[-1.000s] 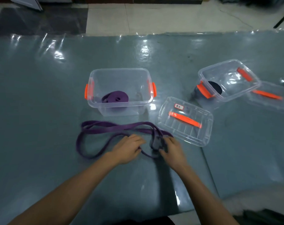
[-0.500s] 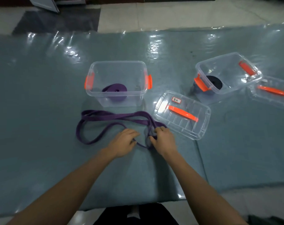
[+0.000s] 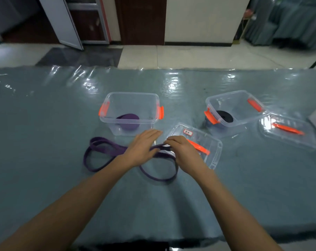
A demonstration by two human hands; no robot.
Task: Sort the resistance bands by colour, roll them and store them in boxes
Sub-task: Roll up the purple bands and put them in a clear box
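A long purple resistance band lies in loops on the grey-blue table in front of a clear box with orange latches. A rolled purple band sits inside that box. My right hand pinches the band's near-right part with curled fingers. With its fingers stretched out, my left hand lies flat over the band just left of that. A second clear box at the right holds a rolled black band.
A clear lid with an orange handle and a small label lies beside my right hand. Another lid lies at the far right. The table's near edge runs close to my body; a tiled floor and doors lie beyond.
The small roll at my right hand has come undone; a wide loop of the band now lies open below my hands. My left hand has spread flat. The camera tilted up.
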